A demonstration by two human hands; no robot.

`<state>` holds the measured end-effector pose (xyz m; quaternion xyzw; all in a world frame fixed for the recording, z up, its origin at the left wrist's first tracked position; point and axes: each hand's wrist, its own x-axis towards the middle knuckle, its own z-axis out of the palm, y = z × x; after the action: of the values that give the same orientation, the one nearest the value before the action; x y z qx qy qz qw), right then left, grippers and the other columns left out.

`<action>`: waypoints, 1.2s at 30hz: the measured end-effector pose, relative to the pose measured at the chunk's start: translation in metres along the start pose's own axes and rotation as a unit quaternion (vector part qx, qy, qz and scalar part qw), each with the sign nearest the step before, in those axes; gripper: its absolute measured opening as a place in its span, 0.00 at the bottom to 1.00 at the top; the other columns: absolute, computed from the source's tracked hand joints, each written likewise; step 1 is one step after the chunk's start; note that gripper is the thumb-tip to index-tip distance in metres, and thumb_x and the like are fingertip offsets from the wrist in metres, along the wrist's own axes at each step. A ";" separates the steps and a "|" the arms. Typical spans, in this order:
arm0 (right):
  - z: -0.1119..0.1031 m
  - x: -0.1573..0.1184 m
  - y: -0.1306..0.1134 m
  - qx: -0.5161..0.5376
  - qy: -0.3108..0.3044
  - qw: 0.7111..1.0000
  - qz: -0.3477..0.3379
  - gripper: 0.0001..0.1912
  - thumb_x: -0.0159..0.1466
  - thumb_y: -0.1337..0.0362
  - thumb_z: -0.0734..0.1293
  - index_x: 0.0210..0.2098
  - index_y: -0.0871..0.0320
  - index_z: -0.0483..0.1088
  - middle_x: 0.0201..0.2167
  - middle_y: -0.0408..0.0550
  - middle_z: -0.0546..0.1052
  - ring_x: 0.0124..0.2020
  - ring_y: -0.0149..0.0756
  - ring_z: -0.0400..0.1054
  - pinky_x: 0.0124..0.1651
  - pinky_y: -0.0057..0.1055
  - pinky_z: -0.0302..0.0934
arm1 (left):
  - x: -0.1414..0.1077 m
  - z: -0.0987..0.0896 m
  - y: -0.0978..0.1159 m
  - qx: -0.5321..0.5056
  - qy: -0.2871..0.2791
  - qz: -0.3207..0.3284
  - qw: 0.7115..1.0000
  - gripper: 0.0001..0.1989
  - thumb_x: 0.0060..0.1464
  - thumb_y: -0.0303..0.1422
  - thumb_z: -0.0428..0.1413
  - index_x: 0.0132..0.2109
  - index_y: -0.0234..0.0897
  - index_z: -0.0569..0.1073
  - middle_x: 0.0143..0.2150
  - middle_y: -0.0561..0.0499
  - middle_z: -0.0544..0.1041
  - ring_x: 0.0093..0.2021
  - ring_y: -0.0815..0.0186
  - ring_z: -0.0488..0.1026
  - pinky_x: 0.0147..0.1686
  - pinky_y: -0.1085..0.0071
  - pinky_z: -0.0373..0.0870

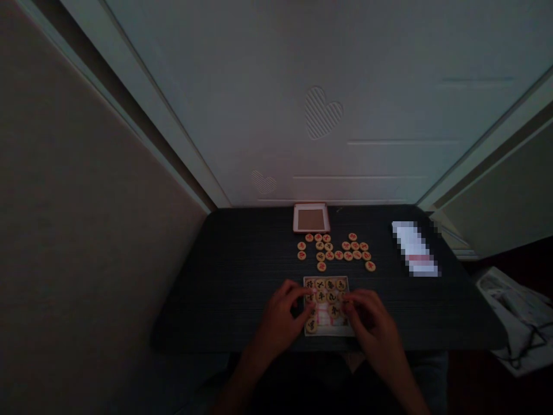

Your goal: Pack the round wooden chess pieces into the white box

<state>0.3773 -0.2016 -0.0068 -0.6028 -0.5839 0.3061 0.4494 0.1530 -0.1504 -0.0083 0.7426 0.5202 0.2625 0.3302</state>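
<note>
A shallow white box (327,332) sits near the front of the dark table, holding rows of round Chinese chess pieces (320,296) with black characters. Part of its pinkish-white bottom shows in the middle. My left hand (283,314) rests at the box's left rim, thumb and forefinger apart and touching pieces in the left column. At the right rim, my right hand (372,320) has its thumb and fingers closed together; what lies between them is hidden. Beyond the box, several loose Chinese chess pieces (339,255), mostly with red characters, lie scattered on the table.
Behind the loose pieces is a box lid (311,219) with a brown inside. A pixelated bright oblong object (415,249) lies at the table's right. The dark table (224,276) reaches a white panel (268,115) with heart reliefs. Papers (514,323) are below right.
</note>
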 end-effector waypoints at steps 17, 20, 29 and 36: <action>0.028 0.006 0.001 -0.119 -0.118 0.979 -0.115 0.06 0.71 0.60 0.66 0.41 0.51 0.77 0.37 0.45 0.80 0.41 0.41 0.75 0.48 0.40 0.71 | 0.001 -0.002 0.003 -0.010 -0.011 -0.011 1.000 0.12 0.63 0.31 0.57 0.51 0.46 0.79 0.44 0.51 0.74 0.41 0.63 0.73 0.44 0.68 0.71; 0.033 0.007 0.007 -0.139 -0.116 0.972 -0.150 0.07 0.71 0.62 0.65 0.41 0.51 0.77 0.37 0.46 0.80 0.41 0.40 0.74 0.48 0.41 0.70 | 0.000 -0.002 0.003 -0.018 -0.010 -0.008 1.000 0.12 0.64 0.31 0.56 0.51 0.46 0.79 0.45 0.50 0.74 0.43 0.63 0.74 0.46 0.67 0.72; 0.033 0.002 0.007 -0.176 -0.059 0.973 -0.140 0.08 0.71 0.62 0.65 0.44 0.50 0.77 0.38 0.49 0.78 0.41 0.43 0.72 0.46 0.43 0.70 | -0.004 -0.003 0.007 -0.027 0.010 -0.006 1.000 0.09 0.64 0.33 0.57 0.48 0.46 0.80 0.46 0.49 0.74 0.46 0.61 0.74 0.51 0.65 0.73; 0.012 -0.004 0.014 -0.184 0.030 0.975 -0.122 0.11 0.69 0.61 0.66 0.49 0.49 0.75 0.46 0.52 0.76 0.48 0.48 0.71 0.51 0.48 0.69 | -0.010 0.000 0.021 0.009 -0.002 0.037 0.999 0.10 0.60 0.31 0.61 0.48 0.47 0.80 0.50 0.48 0.72 0.51 0.57 0.72 0.54 0.59 0.72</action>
<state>0.3722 -0.2018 -0.0248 -0.6084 -0.6857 0.1180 0.3818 0.1622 -0.1648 0.0073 0.7651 0.4938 0.2684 0.3143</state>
